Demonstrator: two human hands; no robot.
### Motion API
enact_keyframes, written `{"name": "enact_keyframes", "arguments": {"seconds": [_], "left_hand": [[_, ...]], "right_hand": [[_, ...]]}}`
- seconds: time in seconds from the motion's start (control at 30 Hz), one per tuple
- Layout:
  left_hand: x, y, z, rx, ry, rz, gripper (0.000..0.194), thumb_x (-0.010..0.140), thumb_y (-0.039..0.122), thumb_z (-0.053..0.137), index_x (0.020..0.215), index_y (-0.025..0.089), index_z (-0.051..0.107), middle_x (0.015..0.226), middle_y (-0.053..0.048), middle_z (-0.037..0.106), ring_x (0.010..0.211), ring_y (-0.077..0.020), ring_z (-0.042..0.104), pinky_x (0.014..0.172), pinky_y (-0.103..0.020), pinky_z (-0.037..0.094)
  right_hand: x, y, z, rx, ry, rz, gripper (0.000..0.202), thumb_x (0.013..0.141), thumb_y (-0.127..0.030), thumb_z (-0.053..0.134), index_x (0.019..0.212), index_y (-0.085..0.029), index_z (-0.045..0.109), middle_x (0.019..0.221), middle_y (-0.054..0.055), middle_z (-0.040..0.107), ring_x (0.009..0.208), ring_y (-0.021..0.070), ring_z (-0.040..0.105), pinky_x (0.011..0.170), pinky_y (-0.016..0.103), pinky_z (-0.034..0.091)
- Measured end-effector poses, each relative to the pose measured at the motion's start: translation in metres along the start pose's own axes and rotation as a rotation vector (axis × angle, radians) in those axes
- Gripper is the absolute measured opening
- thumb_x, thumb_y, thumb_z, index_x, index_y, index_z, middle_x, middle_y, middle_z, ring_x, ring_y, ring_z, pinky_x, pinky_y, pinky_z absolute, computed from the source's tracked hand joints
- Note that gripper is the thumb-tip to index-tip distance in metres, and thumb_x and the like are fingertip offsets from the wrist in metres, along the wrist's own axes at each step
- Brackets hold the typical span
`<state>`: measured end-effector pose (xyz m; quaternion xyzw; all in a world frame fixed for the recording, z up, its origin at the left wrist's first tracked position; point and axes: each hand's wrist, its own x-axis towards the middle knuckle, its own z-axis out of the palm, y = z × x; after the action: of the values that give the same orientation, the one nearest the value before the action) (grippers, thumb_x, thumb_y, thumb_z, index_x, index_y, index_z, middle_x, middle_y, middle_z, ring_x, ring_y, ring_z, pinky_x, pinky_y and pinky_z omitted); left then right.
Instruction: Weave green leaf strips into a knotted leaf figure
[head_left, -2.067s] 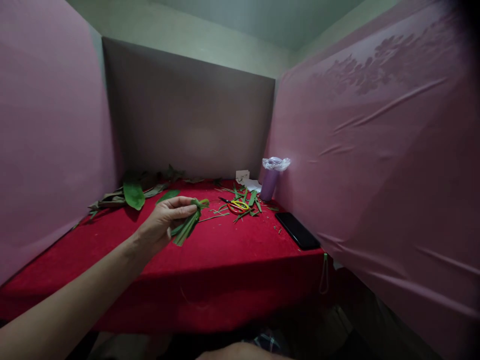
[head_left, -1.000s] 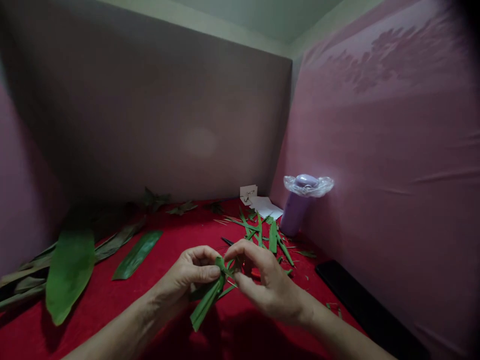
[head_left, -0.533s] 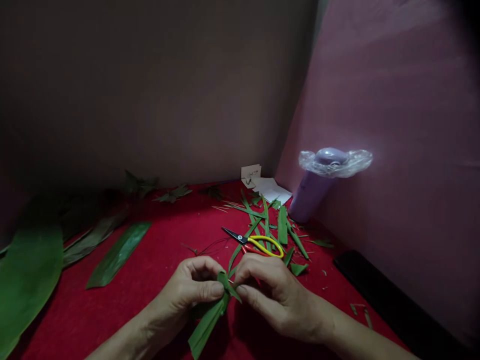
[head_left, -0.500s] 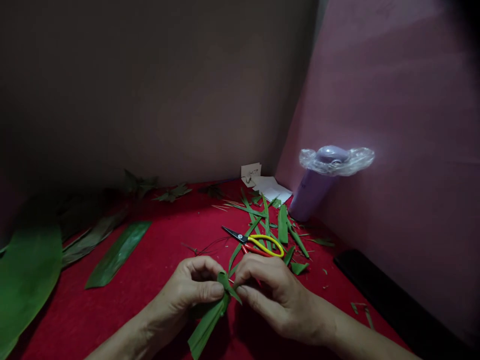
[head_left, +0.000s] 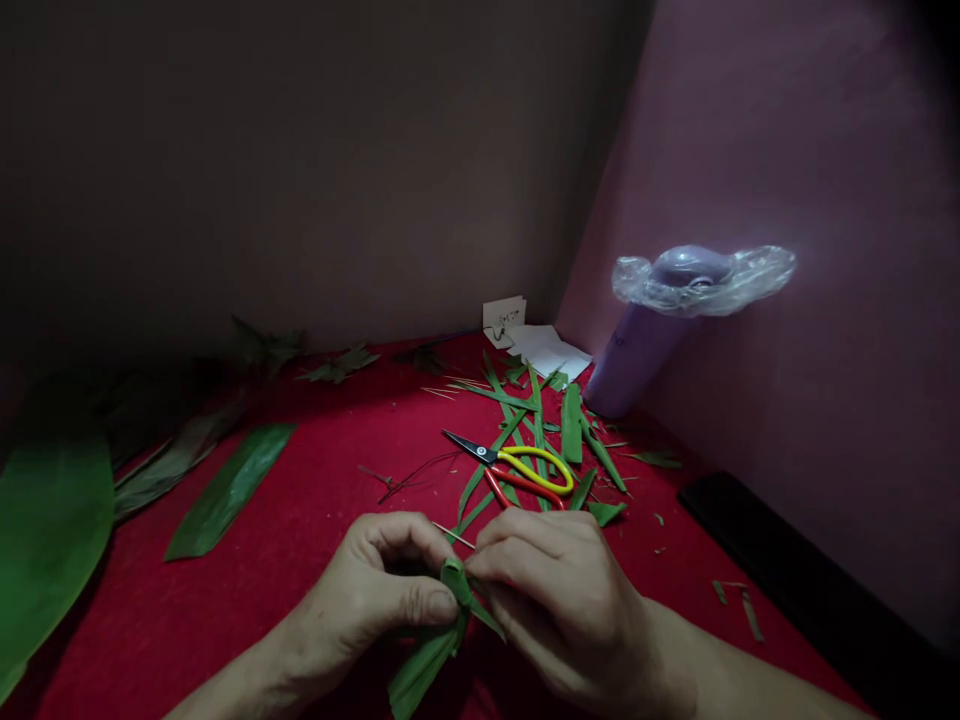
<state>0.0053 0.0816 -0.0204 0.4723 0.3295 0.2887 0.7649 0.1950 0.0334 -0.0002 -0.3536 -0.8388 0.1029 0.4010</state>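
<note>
Between my hands is a folded green leaf, its broad end hanging down and a pointed tip sticking out to the right. My left hand pinches it between thumb and fingers. Pressed against its right side, my right hand has its fingers closed near the fold; the fingertips are partly hidden. A thin stick shows just behind the leaf, between the two hands. Beyond my right hand lie scissors with one yellow and one red handle, blades pointing left.
Cut leaf strips lie scattered behind the scissors. White papers and a purple bottle topped with clear plastic stand by the wall. Large leaves lie left, with a leaf piece nearby. A black object lies right.
The view has shifted slightly. My right hand has turned over the leaf's right side, its knuckles now facing up more. The leaf's pointed tip sits a little lower and further right.
</note>
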Motion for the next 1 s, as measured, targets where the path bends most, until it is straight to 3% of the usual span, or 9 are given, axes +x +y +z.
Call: {"name": "enact_keyframes", "arguments": {"seconds": [0.13,0.43,0.63,1.0], "left_hand": [[-0.0005,0.0018,0.0005,0.012,-0.002,-0.005,0.021,0.053,0.015,0.082,0.070,0.019,0.071,0.062,0.003,0.066,0.054,-0.0095,0.055,0.051,-0.019,0.041],[-0.0023,0.0021,0.0009,0.069,-0.085,0.054,0.011,0.061,0.021,0.078,0.070,0.017,0.074,0.074,-0.001,0.063,0.071,-0.0165,0.055,0.063,-0.028,0.041],[-0.0016,0.0036,0.0064,0.044,-0.128,0.049,0.009,0.060,0.020,0.078,0.068,0.018,0.074,0.070,-0.001,0.061,0.069,-0.0169,0.053,0.063,-0.029,0.041],[-0.0055,0.0060,0.0095,0.166,-0.082,0.109,0.007,0.059,0.015,0.077,0.064,0.020,0.076,0.063,-0.001,0.058,0.066,-0.0162,0.050,0.061,-0.028,0.041]], "right_hand": [[-0.0007,0.0009,0.0029,-0.014,0.039,-0.002,0.011,0.080,-0.007,0.052,0.082,-0.011,0.062,0.071,0.005,0.063,0.057,0.0130,0.054,0.051,0.025,0.038],[-0.0031,0.0025,0.0038,-0.100,0.110,-0.038,0.016,0.083,-0.010,0.048,0.083,-0.014,0.064,0.074,0.004,0.066,0.056,0.0130,0.057,0.050,0.024,0.038],[-0.0021,0.0040,0.0033,0.001,0.094,-0.025,0.019,0.080,-0.006,0.048,0.089,-0.012,0.064,0.077,0.006,0.065,0.061,0.0130,0.058,0.052,0.024,0.043],[-0.0034,0.0076,0.0007,0.027,0.109,-0.020,0.024,0.080,-0.002,0.045,0.092,-0.013,0.062,0.077,0.005,0.065,0.063,0.0124,0.057,0.054,0.024,0.041]]}}
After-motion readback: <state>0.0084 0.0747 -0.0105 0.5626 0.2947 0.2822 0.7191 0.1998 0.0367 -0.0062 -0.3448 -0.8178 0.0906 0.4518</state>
